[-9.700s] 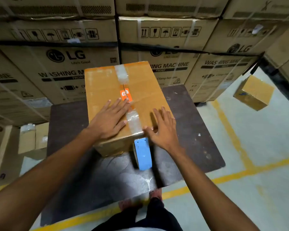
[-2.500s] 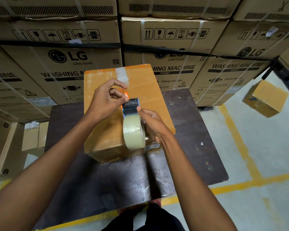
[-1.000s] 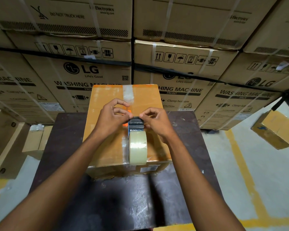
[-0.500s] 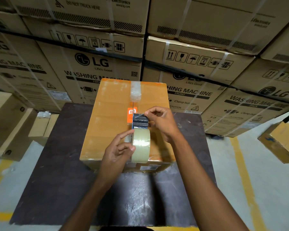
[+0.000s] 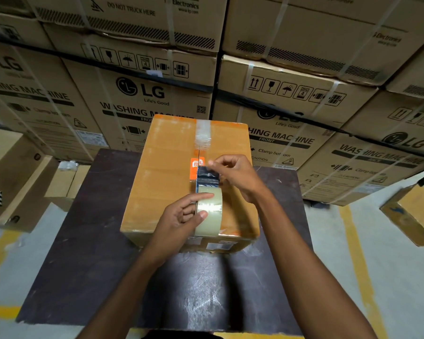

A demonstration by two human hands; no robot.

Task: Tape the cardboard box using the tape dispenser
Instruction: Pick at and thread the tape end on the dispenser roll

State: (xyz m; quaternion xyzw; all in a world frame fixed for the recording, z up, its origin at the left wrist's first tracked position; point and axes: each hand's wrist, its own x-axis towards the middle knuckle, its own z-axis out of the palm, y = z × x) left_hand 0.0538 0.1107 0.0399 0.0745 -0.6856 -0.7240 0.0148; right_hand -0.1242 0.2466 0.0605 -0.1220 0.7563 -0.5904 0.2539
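Note:
A brown cardboard box (image 5: 167, 182) stands on a dark table (image 5: 88, 241), its top seam running away from me with an orange label and a strip of clear tape at the far end. The tape dispenser (image 5: 208, 199), with its clear tape roll and dark blade end, stands on the box top over the seam. My left hand (image 5: 181, 218) grips the tape roll from the left side. My right hand (image 5: 235, 174) pinches the tape end at the dispenser's dark front, fingers closed on it.
Large stacked washing machine cartons (image 5: 142, 94) form a wall right behind the table. A small cardboard box (image 5: 411, 214) lies on the floor at right; more cartons (image 5: 15, 177) sit at left. Yellow lines (image 5: 355, 241) mark the grey floor.
My left hand dropped from the dispenser's front to the roll's side. My right hand stays at the front, pinching the tape end. The camera view tilted upward.

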